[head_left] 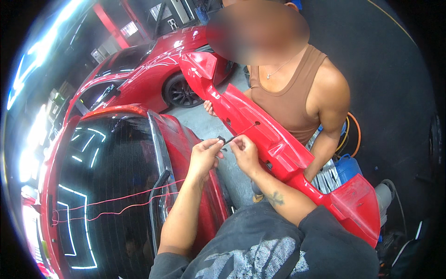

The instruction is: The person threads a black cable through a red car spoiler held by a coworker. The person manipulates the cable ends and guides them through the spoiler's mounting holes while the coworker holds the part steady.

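Observation:
A long red car spoiler [283, 148] slants across the space in front of me, held up by a person [292, 100] facing me. That person's hand [210, 108] grips its far left part. A thin black cable [246, 131] comes out of a small hole in the spoiler and runs to my hands. My left hand [205, 158] pinches a small black connector [221, 139] at the cable's end. Close beside it, my right hand [245, 153] has its fingers closed on the cable, between the connector and the spoiler.
At my left is a red car's dark rear window [107, 158], with a thin red wire [121, 201] lying across it. Another red car [144, 60] stands beyond. Behind the person are an orange hose [357, 135] and a blue jug [349, 168].

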{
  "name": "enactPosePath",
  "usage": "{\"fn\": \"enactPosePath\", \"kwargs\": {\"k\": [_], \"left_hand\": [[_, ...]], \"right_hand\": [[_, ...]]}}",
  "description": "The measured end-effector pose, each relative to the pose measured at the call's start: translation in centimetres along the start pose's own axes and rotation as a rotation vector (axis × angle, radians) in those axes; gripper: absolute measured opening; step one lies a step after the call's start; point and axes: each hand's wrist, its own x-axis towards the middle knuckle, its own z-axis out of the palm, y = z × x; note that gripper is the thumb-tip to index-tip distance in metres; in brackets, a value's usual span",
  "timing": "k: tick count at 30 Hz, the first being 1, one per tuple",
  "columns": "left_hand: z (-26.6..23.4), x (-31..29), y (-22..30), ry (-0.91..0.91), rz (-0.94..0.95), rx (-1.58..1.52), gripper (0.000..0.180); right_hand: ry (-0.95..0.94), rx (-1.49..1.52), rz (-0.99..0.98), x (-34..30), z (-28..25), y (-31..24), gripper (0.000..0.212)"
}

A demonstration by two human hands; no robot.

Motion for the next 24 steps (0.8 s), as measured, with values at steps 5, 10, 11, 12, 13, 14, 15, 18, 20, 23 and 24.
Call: {"fn": "enactPosePath", "kwargs": {"k": [5, 10, 11, 12, 13, 14, 15, 18, 20, 23, 24], "left_hand": [[0.5, -0.5, 0.2, 0.011, 0.058, 0.015, 0.025], [0.2, -0.5, -0.4, -0.077, 0.125, 0.101, 0.027], [0.1, -0.5, -0.5, -0.091, 0.139, 0.107, 0.028], [0.2, -0.6, -0.4, -0.11, 0.165, 0.121, 0.029], [0.2, -0.7, -0.3, -0.123, 0.19, 0.134, 0.031], [0.2, -0.9, -0.2, -0.136, 0.215, 0.148, 0.033], [0.3, -1.1, 0.1, -0.165, 0.203, 0.124, 0.042], [0.0, -1.1, 0.1, -0.199, 0.181, 0.144, 0.05], [-0.1, -1.2, 0.1, -0.209, 0.203, 0.168, 0.054], [-0.3, -1.2, 0.3, -0.223, 0.22, 0.2, 0.057], [-0.4, -1.2, 0.3, -0.228, 0.224, 0.209, 0.058]], "right_hand": [[0.16, -0.194, -0.499, -2.6, -1.5, -6.4, 0.017], [0.038, -0.552, -0.493, 0.3, -1.8, -11.7, 0.03], [-0.03, -0.577, -0.423, 0.7, -1.9, -11.7, 0.032], [-0.099, -0.601, -0.353, 1.0, -1.9, -11.5, 0.034], [-0.13, -0.597, -0.362, 1.2, -1.7, -11.2, 0.039], [-0.14, -0.538, -0.331, 1.4, -1.8, -11.0, 0.039], [-0.149, -0.478, -0.3, 1.5, -1.8, -11.1, 0.04], [-0.147, -0.323, -0.242, 2.0, -1.8, -10.0, 0.043], [-0.153, -0.263, -0.199, 2.1, -1.7, -10.0, 0.043], [-0.23, -0.211, -0.19, 1.8, -1.6, -10.5, 0.04], [-0.265, -0.168, -0.174, 1.7, -1.6, -10.8, 0.039]]}}
